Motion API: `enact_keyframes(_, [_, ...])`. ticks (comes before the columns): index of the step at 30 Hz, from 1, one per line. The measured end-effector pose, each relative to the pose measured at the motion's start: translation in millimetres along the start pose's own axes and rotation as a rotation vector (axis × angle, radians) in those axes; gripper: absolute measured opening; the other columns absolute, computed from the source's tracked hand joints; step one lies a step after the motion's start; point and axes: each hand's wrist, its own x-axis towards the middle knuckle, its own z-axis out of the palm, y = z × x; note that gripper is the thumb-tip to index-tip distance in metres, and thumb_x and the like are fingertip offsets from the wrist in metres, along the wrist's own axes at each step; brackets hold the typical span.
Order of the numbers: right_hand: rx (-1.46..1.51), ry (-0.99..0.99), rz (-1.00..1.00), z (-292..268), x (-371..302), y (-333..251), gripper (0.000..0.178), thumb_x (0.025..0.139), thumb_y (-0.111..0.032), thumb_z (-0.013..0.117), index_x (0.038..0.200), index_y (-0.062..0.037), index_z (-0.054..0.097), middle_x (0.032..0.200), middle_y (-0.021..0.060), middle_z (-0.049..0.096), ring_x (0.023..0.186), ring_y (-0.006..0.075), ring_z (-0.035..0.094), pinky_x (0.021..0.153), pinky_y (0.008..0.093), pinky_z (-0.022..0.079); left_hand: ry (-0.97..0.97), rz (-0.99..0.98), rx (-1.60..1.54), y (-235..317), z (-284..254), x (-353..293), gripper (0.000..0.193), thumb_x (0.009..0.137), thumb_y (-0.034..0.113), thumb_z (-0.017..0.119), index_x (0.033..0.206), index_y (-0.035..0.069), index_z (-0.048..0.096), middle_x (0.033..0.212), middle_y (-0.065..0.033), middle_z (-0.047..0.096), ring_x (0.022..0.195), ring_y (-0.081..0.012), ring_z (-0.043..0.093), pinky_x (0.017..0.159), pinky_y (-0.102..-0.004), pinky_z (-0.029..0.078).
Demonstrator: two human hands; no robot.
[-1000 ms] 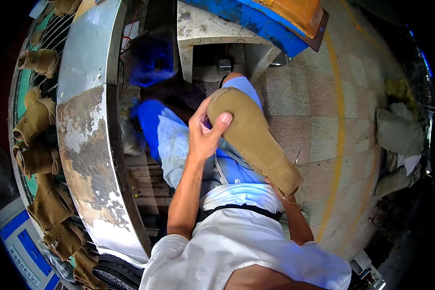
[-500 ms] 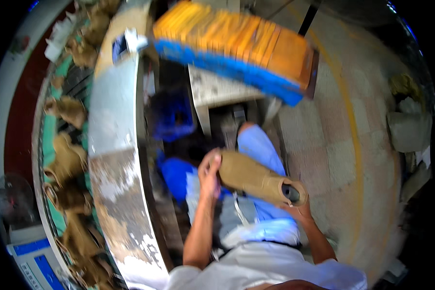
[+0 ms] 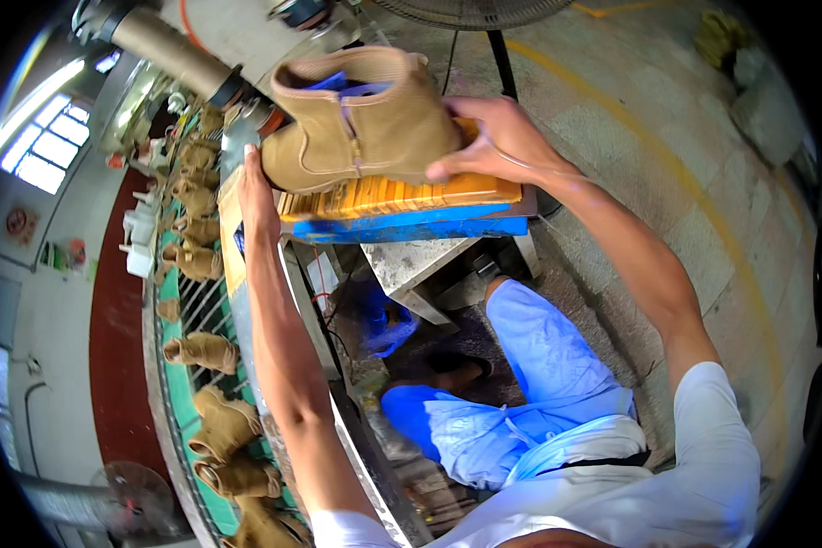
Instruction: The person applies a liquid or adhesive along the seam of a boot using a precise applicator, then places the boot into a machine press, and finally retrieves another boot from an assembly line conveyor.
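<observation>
One tiled floor (image 3: 612, 173) fills the right of my feed. On the left I log one long rack (image 3: 166, 411); four brown boots (image 3: 224, 426) show at its near end, and those farther along overlap too much for me to count. One bench (image 3: 244, 315) runs between rack and person. I count two fans: one far fan (image 3: 479, 8), one near-left fan (image 3: 135, 502). One pale stand (image 3: 411, 260) sits centre, with one blue tray (image 3: 411, 227) above it bearing one orange ridged block (image 3: 489, 191).

One tan boot (image 3: 397, 128) is held sole-down over the block, toe left, heel right; whether the two touch, I cannot tell. Two hands: the right hand (image 3: 489, 137) wraps the heel, thumb on the near side; the left hand (image 3: 259, 196) is at the toe, its grip unclear to me. One blue liner (image 3: 338, 84) shows in the boot's opening.
</observation>
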Motion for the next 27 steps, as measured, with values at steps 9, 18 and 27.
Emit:
enact_keyframes(9, [-0.027, 0.085, -0.109, 26, -1, 47, 0.093, 0.061, -0.048, 0.094, 0.139, -0.0064, 0.064, 0.113, 0.0236, 0.075, 0.107, 0.0378, 0.073, 0.097, 0.0426, 0.054, -0.064, -0.149, 0.225, -70, -32, 67, 0.065, 0.108, 0.050, 0.052, 0.142, -0.004, 0.059, 0.133, -0.0171, 0.067, 0.122, -0.0244, 0.063, 0.107, -0.0359, 0.045])
enact_keyframes(18, [-0.122, 0.159, -0.077, 29, 2, 47, 0.071, 0.076, -0.059, 0.083, 0.122, -0.0058, 0.071, 0.100, 0.0212, 0.076, 0.096, 0.0414, 0.073, 0.089, 0.0480, 0.056, -0.143, -0.165, 0.099, -58, -18, 59, 0.065, 0.104, 0.045, 0.062, 0.149, -0.001, 0.053, 0.144, -0.0118, 0.061, 0.128, -0.0238, 0.061, 0.109, -0.0384, 0.047])
enact_keyframes(27, [-0.127, 0.126, -0.140, 28, -1, 50, 0.063, 0.083, -0.049, 0.080, 0.126, -0.0036, 0.069, 0.105, 0.0229, 0.076, 0.100, 0.0415, 0.073, 0.093, 0.0479, 0.056, -0.226, -0.154, -0.003, -67, -28, 61, 0.034, 0.111, 0.033, 0.053, 0.124, 0.004, 0.068, 0.118, -0.0048, 0.072, 0.105, -0.0146, 0.069, 0.091, -0.0331, 0.057])
